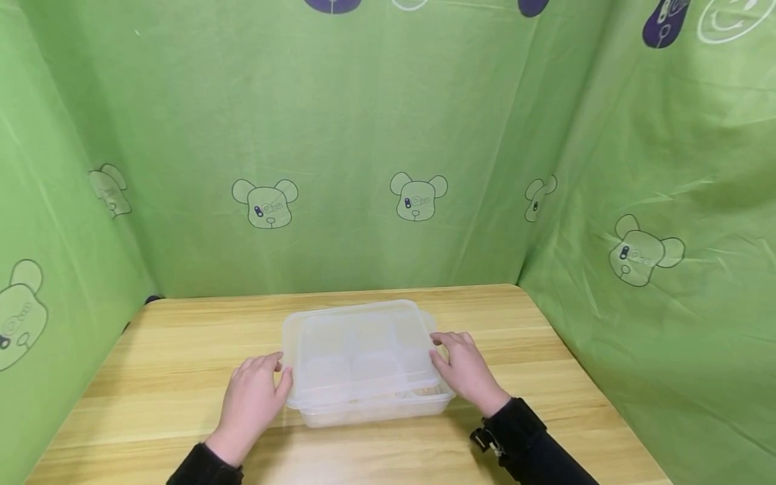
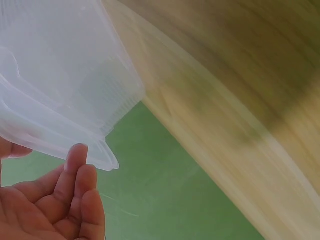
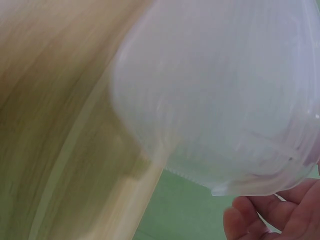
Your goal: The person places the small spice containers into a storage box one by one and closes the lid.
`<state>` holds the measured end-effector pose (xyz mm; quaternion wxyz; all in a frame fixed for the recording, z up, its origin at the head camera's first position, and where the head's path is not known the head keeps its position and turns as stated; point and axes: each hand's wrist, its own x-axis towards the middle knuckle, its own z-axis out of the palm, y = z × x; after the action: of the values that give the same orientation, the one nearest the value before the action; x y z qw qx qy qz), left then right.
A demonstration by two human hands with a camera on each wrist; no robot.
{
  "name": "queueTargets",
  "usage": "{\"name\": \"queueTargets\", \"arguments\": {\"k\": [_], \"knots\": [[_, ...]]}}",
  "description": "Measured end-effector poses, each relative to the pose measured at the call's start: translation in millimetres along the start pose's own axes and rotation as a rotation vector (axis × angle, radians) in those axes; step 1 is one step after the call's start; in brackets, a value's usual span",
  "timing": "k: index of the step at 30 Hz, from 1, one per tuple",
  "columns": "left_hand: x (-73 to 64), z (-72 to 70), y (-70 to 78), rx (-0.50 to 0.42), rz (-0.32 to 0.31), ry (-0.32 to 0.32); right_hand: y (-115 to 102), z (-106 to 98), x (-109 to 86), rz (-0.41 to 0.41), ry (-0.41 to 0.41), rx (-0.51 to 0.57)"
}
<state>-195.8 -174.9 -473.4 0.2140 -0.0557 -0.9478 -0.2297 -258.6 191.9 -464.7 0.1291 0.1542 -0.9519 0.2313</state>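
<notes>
A clear plastic food container point(image 1: 376, 411) with a compartmented inside stands on the table. Over it lies its translucent lid point(image 1: 364, 343), skewed and shifted to the left, so the container's right side shows past it. At the lid's left edge, my left hand point(image 1: 251, 397) pinches the rim between thumb and fingers. My right hand point(image 1: 467, 367) holds the opposite edge with thumb and index finger. In the left wrist view the other fingers point(image 2: 92, 207) curl loosely below the rim. The container's wall point(image 3: 210, 100) fills much of the right wrist view. Small contents near the front right corner are unclear.
The wood-grain table point(image 1: 182, 350) extends around the container on all sides. Green printed cloth point(image 1: 339, 135) hangs behind the table and along both sides. A dark strap with a small device point(image 1: 494, 441) sits at the right wrist.
</notes>
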Motion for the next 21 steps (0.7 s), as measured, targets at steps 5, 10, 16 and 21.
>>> {"name": "queueTargets", "arguments": {"k": [5,10,16,21], "knots": [[-0.7,0.7,0.7,-0.011,0.008,0.011,-2.9,-0.8,-0.2,0.004,0.004,0.013],[-1.0,1.9,-1.0,-0.020,0.003,0.018,-4.2,-0.5,-0.5,0.006,0.013,0.027],[-0.5,1.6,0.6,-0.033,0.024,0.039,-4.3,-3.6,-2.4,0.009,0.050,0.050],[0.1,2.0,4.3,-0.039,0.047,0.054,-1.7,-7.7,-4.7,0.007,0.080,0.060]]}}
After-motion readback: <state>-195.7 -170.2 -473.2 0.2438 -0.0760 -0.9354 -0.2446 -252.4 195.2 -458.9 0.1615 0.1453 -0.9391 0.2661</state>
